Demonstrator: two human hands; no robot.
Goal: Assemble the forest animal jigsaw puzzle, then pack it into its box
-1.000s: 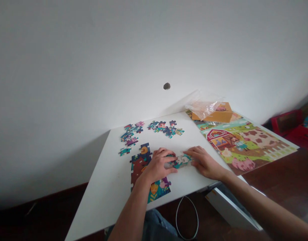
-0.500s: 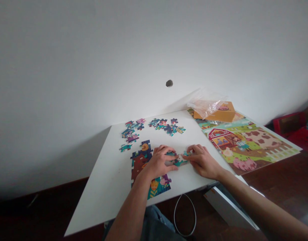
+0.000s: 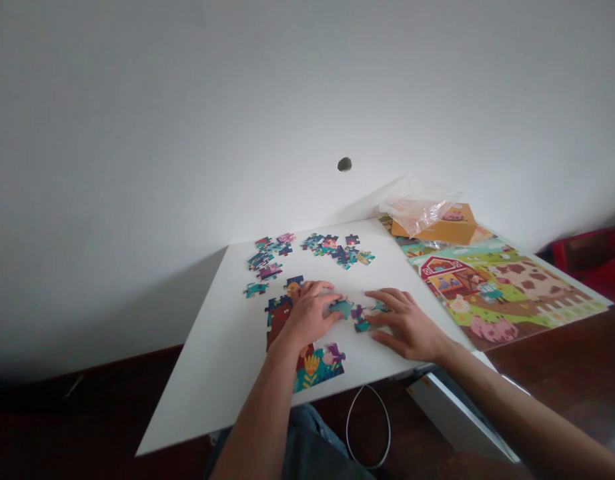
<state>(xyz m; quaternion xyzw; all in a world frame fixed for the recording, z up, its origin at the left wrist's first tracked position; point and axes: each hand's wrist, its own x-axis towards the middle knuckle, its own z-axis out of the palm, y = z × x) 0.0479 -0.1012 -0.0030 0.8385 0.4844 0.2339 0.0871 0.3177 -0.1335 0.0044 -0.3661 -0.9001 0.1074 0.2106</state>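
On the white table (image 3: 202, 360), my left hand (image 3: 309, 313) lies over part of a joined puzzle section (image 3: 320, 368) with a brown animal and flowers. Its thumb and index finger grip the edge of a teal puzzle piece (image 3: 342, 307). My right hand (image 3: 405, 322) is spread, its fingertips on or beside a purple and teal puzzle piece (image 3: 360, 321). Another teal piece (image 3: 379, 307) shows partly between its fingers. A small gap separates the left hand's piece from those at the right. The hands cover parts of the pieces.
Loose puzzle pieces lie in a left cluster (image 3: 269, 257) and a back cluster (image 3: 337, 250). A farm picture sheet (image 3: 517, 293) covers the right side. An orange box (image 3: 437, 230) with a clear plastic bag (image 3: 417, 207) stands at the back. A white cable (image 3: 348, 427) hangs below the front edge.
The pieces between my hands have come apart, the teal one now at the left. My right fingers have spread from a pinch. The view has shifted slightly.
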